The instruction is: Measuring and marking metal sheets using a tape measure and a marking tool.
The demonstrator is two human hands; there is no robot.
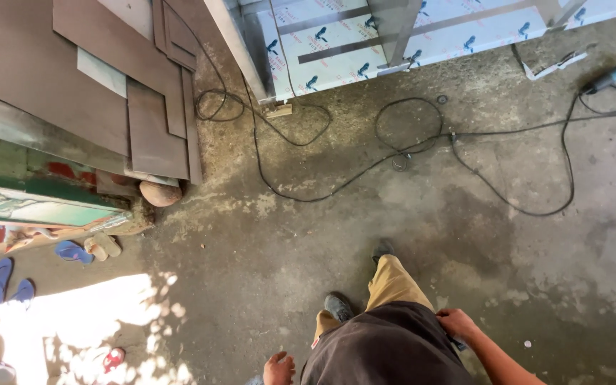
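Both hands empty from what I see: right hand (456,322) touching the dark shirt (386,346), left hand (278,369) loosely curled above the concrete floor (251,249).

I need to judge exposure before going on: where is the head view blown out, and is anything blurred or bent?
Head view: the sunlit floor patch at lower left is washed out, with dappled shadow edges; the rest of the concrete sits in even shade; the angle grinder and cable read sharp; straight edges bow slightly toward the corners; the right hand is clear.

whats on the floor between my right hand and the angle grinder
Head view: bare stained concrete floor and a black cable looping from the angle grinder; nothing else before the right hand.
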